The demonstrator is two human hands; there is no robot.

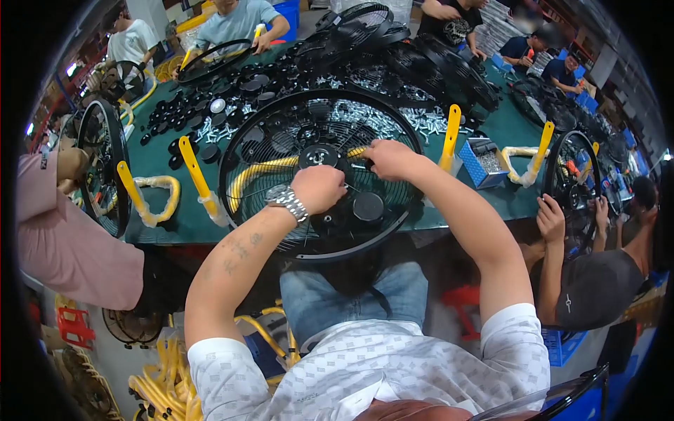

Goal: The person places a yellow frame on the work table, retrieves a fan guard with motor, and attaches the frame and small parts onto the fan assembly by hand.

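In front of me a large round black fan [228,189] with a wire guard lies on the green table, its near rim over the table edge. My left hand [319,189], with a metal watch on the wrist, is curled closed just below the fan's central hub [319,156]. What its fingers hold is hidden. My right hand [392,160] is pinched closed over the right part of the guard; I cannot make out anything between the fingertips. A black disc-shaped knob [368,206] rests on the guard below my right hand. A yellow tube [263,170] shows through the wires.
Yellow brackets [200,175] [451,137] stand on both sides of the fan. A blue box of small metal parts [483,163] sits at right. Loose screws [361,119], black knobs [182,116] and stacked fan guards [442,70] cover the far side. Several co-workers surround the table.
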